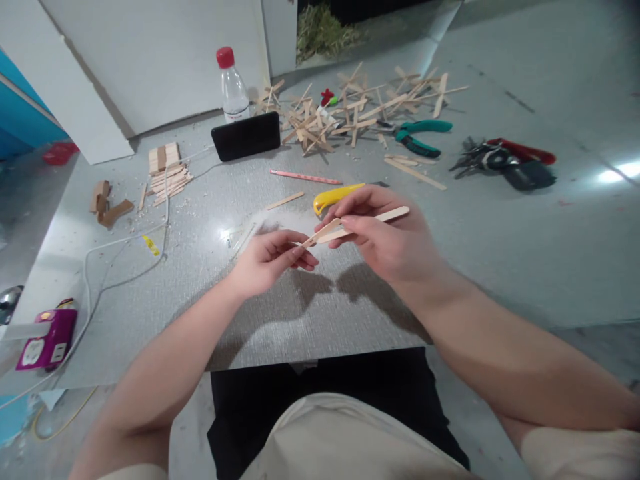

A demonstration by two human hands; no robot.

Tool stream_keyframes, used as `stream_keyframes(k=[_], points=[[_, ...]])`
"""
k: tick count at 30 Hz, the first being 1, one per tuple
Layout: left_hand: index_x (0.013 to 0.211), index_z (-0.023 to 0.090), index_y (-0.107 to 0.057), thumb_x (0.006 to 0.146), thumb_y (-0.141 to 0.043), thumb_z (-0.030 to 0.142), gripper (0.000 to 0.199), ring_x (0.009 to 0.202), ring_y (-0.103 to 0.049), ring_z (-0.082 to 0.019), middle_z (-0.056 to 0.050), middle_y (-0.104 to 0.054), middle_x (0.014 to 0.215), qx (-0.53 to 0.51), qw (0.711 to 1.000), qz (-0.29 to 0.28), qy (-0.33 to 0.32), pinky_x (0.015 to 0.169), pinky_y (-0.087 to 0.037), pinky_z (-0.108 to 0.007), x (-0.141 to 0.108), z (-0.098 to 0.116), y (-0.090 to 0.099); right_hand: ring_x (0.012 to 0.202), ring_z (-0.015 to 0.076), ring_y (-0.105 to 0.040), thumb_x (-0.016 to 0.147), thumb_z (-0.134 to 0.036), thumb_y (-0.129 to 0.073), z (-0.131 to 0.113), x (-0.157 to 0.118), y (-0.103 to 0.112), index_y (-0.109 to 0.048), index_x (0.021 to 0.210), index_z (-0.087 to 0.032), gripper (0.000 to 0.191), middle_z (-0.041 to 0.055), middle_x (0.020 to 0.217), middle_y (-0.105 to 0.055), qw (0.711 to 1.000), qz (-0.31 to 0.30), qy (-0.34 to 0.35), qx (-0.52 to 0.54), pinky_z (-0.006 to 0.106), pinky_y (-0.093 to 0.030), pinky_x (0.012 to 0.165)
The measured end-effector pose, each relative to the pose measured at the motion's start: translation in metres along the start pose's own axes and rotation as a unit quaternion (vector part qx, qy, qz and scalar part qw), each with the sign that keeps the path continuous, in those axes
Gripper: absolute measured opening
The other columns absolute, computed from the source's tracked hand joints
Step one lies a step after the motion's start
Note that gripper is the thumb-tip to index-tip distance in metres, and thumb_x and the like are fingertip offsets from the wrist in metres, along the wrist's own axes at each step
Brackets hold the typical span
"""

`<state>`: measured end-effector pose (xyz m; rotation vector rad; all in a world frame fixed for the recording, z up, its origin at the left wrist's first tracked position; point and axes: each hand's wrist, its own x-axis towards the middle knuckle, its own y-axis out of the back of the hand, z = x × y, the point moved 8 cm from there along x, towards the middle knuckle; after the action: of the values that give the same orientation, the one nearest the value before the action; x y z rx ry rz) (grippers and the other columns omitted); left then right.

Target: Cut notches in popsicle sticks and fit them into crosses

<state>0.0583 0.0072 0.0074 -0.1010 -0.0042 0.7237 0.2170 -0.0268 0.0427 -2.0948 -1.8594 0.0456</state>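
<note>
Over the near part of the grey table, my left hand [273, 259] pinches the end of a wooden craft stick [320, 235] between thumb and fingers. My right hand [383, 230] is closed on wooden craft sticks too, and the rounded end of one craft stick [395, 214] juts out to its right. Between the hands the sticks meet at a narrow angle; whether they are joined I cannot tell. Just behind my right hand lies a yellow utility knife [336, 195], partly hidden by the fingers.
Behind are a pencil [305, 177], a phone [247, 137] and a bottle [233, 90]. Crossed craft sticks [320, 127] lie heaped at the back, beside green-handled pliers [423, 133] and keys [480, 159]. Stacked sticks [169, 177], a white cable [87, 280] and a purple box [49, 339] are left.
</note>
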Motion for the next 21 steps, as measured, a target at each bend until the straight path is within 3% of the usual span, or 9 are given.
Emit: stream_keyframes(k=[8,14,21], points=[[0.108,0.019,-0.067,0.094,-0.075,0.053,0.038,0.084,-0.080,-0.019,-0.009,-0.081,0.091,-0.027,0.999,-0.044,0.014,0.082,-0.063,-0.032,0.000,0.000,-0.009,0.076,0.0160,-0.076,0.087,-0.023,-0.077,0.000,0.001,-0.004,-0.072,0.085,-0.025,0.006,0.0003,0.085,-0.078,1.000,-0.012,-0.012,0.021,0.029,-0.069,0.070],[0.102,0.020,-0.061,0.095,-0.072,0.056,0.037,0.072,-0.077,-0.018,-0.006,-0.079,0.080,-0.032,0.996,-0.080,0.036,0.067,-0.059,-0.029,0.000,-0.004,-0.014,0.080,0.0164,-0.076,0.088,-0.036,-0.082,0.004,0.000,-0.004,-0.074,0.087,-0.027,0.011,0.0001,0.089,-0.078,0.999,-0.010,-0.019,0.032,0.030,-0.070,0.073],[0.099,0.021,-0.062,0.095,-0.070,0.058,0.038,0.073,-0.076,-0.017,-0.006,-0.078,0.081,-0.028,0.993,-0.102,0.050,0.066,-0.055,-0.028,-0.001,-0.004,-0.016,0.088,0.0173,-0.075,0.089,-0.042,-0.083,0.005,-0.001,-0.004,-0.075,0.090,-0.028,0.016,0.0006,0.092,-0.076,0.999,-0.017,-0.018,0.031,0.028,-0.069,0.074]])
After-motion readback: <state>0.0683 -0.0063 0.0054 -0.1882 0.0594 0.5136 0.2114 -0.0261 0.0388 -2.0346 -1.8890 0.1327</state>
